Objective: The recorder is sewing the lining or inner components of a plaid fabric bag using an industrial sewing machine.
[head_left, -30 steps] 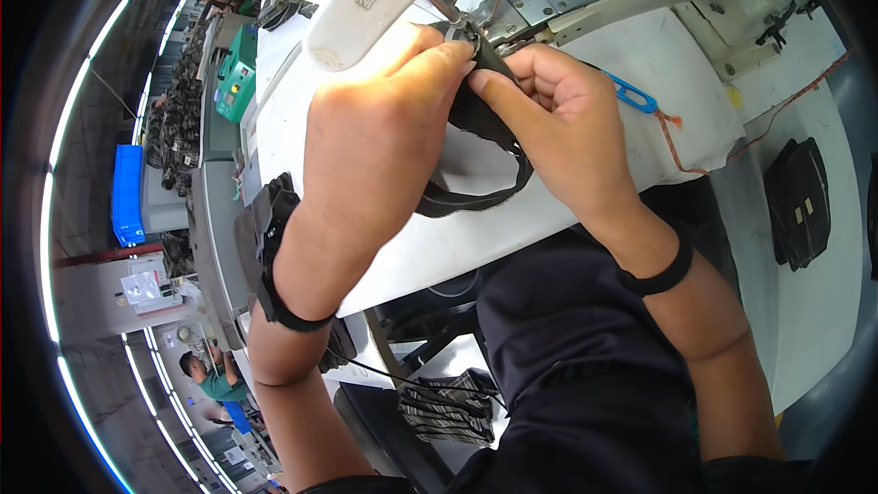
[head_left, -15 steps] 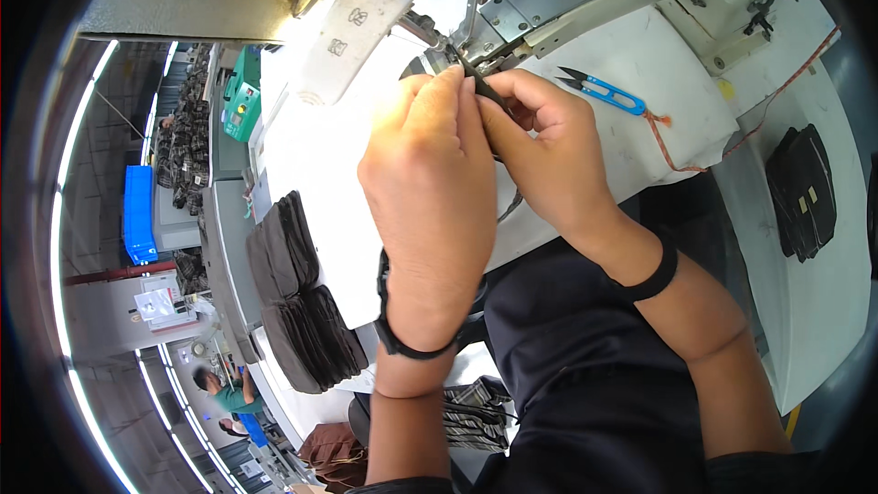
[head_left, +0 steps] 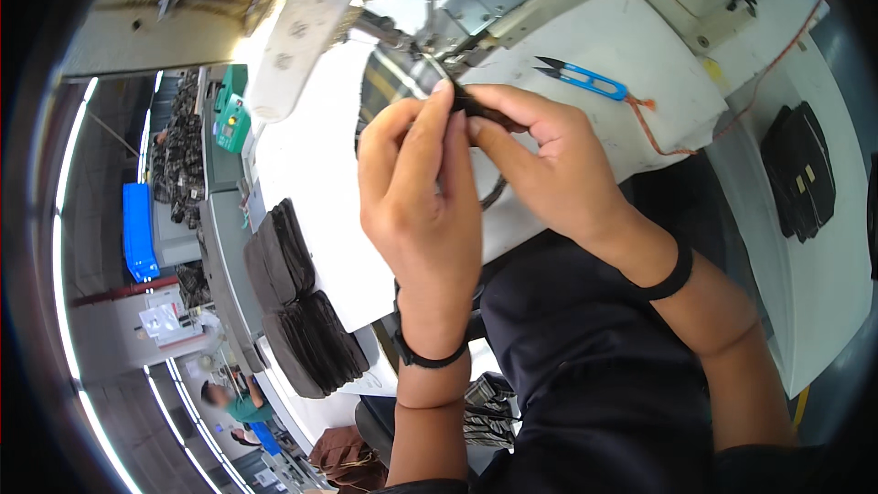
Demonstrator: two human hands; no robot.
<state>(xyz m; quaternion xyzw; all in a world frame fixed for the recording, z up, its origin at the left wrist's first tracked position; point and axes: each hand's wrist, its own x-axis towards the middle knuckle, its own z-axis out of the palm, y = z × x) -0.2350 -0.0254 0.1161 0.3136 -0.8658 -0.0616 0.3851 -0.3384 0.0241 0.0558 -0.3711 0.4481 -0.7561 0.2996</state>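
Observation:
A piece of plaid fabric lies under the needle area of a sewing machine, its dark edge running toward me. My left hand pinches that edge between thumb and fingertips, close to the presser foot. Beside it, my right hand has thumb and forefinger closed on a dark strip at the same edge. The fingertips of both hands nearly meet. A loose dark end hangs below them. My fingers hide how strip and fabric join.
Blue thread snips on an orange cord lie right of the machine bed. Dark fabric pieces are stacked in two piles at left, with more at far right. A green box, a blue bin and a co-worker show at left.
Both hands have drawn slightly back from the needle area, still pinching. More of the plaid fabric shows left of the presser foot. The whole view has shifted a little.

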